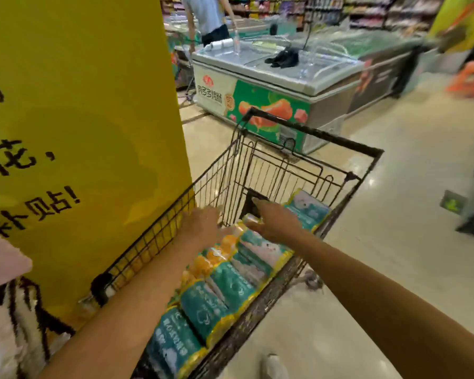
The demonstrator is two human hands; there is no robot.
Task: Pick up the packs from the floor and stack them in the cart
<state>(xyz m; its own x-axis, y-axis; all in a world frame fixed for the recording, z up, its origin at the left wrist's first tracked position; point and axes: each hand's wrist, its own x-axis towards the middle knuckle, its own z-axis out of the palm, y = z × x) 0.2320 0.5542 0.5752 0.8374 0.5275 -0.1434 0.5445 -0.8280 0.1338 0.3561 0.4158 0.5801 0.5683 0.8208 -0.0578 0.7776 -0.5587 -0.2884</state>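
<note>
— Though smeared by motion, readable enough. State of the left hand [203, 225]?

— Spread wide, fingers straight and apart, gripping nothing. Hovering over the packs [225, 291], close to the left wire wall of the cart [367, 154].

— And the right hand [274, 221]?

— Stretched forward, palm down, fingers straight, curled round nothing. Held above the pale end of one upper pack; possibly brushing it, but too blurred to tell contact from gap.

— Whereabouts of the packs?

— Inside the cart basket: teal with yellow-orange edging, laid in a row from the near end towards the middle, overlapping like tiles. Farther off, one more teal pack [309, 209], standing on edge against the right wall.

— Surroundings?

— Just beside the cart's left wall, a tall yellow sign [80, 105] with black characters. Beyond the cart's far end, a chest freezer [271, 86] with a green fruit picture on its front and something black [283, 58] lying on its glass lid. Behind that, a person [205, 17] in a grey top, then blurred shelves of goods. Under the right forearm, on the pale floor [394, 269], a white shoe [274, 365]. At bottom left, a pink sleeve [0, 258].
</note>
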